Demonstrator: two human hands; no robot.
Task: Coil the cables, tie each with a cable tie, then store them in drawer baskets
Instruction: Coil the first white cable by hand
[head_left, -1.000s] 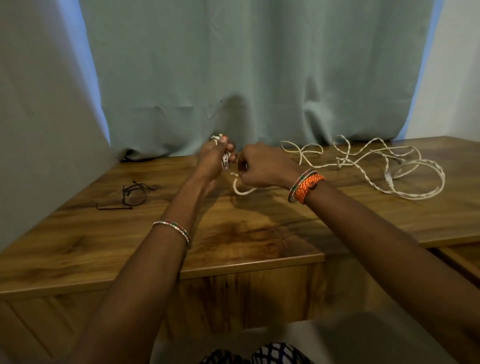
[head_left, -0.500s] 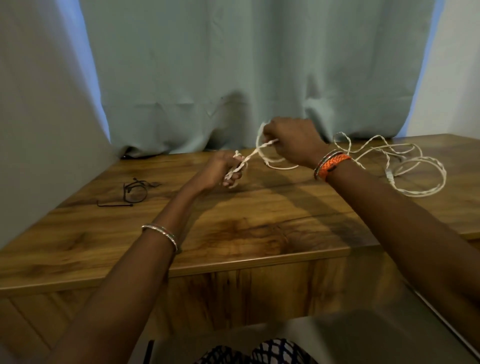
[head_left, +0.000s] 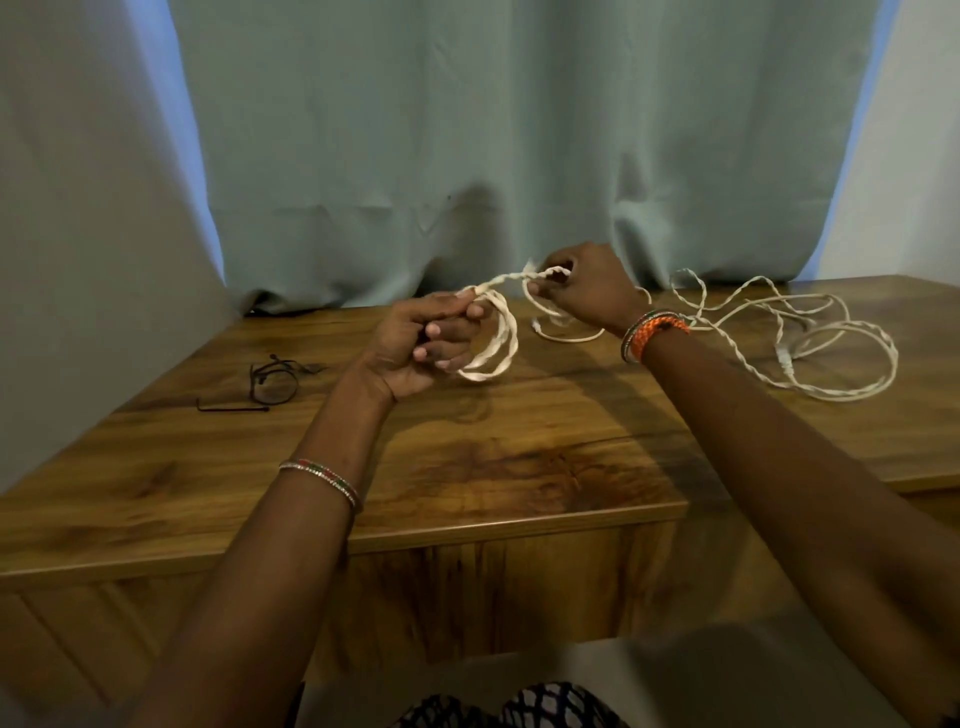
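A small coil of the white cable (head_left: 498, 338) is gripped in the curled fingers of the left hand (head_left: 415, 343) above the table (head_left: 467, 467). The strand leading off it is pinched by the right hand (head_left: 587, 291). The rest lies loose at the right; black ties (head_left: 270, 382) lie at the left.

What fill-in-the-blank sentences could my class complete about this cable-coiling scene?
1. The left hand holds small loops of the ____ cable.
2. The right hand wears an ____ bracelet.
3. The black cable ties lie on the table, on the person's ____ side.
4. Behind the table hangs a ____.

Missing words: white; orange; left; curtain
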